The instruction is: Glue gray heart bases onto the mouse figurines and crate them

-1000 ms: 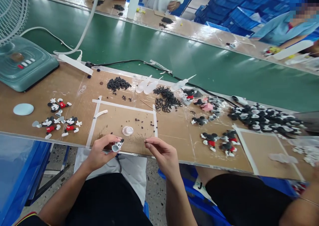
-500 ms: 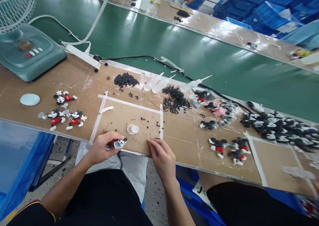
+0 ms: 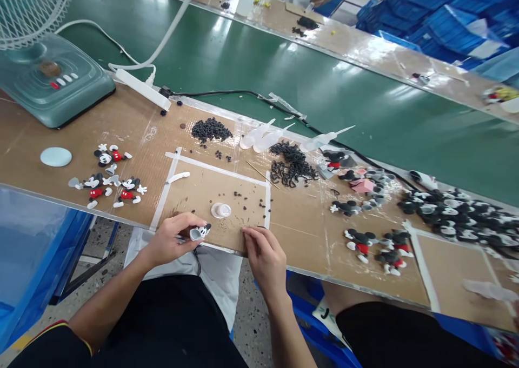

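My left hand (image 3: pixel 168 241) grips a small Mickey Mouse figure head (image 3: pixel 201 231) with a pale grey cup-shaped piece (image 3: pixel 195 234) at its underside. Just past the table's near edge, my right hand (image 3: pixel 265 260) rests its curled fingertips on the cardboard-covered surface, close to the left hand. Nothing shows in its fingers, though the fingertips partly hide what lies beneath them. A white round cap (image 3: pixel 220 210) stands inside a taped square (image 3: pixel 214 169), among scattered small black pieces (image 3: pixel 243 206).
Loose figure parts (image 3: pixel 109 176) lie to the left, and black piles (image 3: pixel 211 130) and plastic syringes (image 3: pixel 267 136) lie ahead. Many black-and-white pieces (image 3: pixel 454 216) sit right. A fan (image 3: pixel 48 79), power strip (image 3: pixel 141 89), and green conveyor belt (image 3: pixel 284 76) lie beyond.
My head view has drifted, shifting the table contents right in the frame. The left hand keeps hold of the figure head, and the right hand's fingertips have come down onto the board.
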A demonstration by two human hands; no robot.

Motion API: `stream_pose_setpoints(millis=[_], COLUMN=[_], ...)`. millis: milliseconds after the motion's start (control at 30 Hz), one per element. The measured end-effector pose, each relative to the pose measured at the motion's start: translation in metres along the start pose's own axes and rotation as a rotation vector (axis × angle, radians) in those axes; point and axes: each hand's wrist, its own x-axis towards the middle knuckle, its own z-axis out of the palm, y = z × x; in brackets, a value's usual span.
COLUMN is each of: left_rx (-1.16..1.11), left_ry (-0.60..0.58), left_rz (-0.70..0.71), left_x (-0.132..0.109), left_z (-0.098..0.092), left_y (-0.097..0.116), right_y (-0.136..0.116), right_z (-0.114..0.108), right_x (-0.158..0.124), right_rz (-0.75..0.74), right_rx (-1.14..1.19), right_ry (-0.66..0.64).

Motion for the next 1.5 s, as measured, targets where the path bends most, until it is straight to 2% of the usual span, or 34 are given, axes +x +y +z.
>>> stream_pose_setpoints(millis=[300,500,700,1033,1133,1267,1367,1500], left_rx=[0.012,-0.008,-0.011,-0.009,-0.012,-0.012,-0.009,0.000], left_ry=[0.000,0.002,0.001,0.000,0.003,-0.003,-0.002,-0.003], left_rz=[0.009,0.020,0.036,0.037,0.042,0.045,0.043,0.050], left_x=[0.000,0.000,0.000,0.000,0.000,0.000,0.000,0.000], left_z=[0.000,0.000,-0.001,-0.001,-0.001,-0.001,-0.001,-0.002], left_y=[0.000,0.001,0.001,0.001,0.000,0.000,-0.001,-0.001], right_y=[0.000,0.001,-0.002,-0.002,-0.006,-0.020,-0.030,-0.038], right_z=[-0.007,-0.009,-0.012,-0.003,-0.009,-0.013,-0.008,0.002], right_x=[0.007,0.008,0.009,0.006,0.013,0.028,0.040,0.052], right_rz=[0.055,0.136,0.119,0.094,0.127,0.199,0.223,0.231], right_rx=[0.104,0.111,0.084,0.089,0.170,0.410,0.570,0.620], right_ry=[-0.084,-0.085,-0.121,-0.052,-0.033,0.023,0.035,0.001])
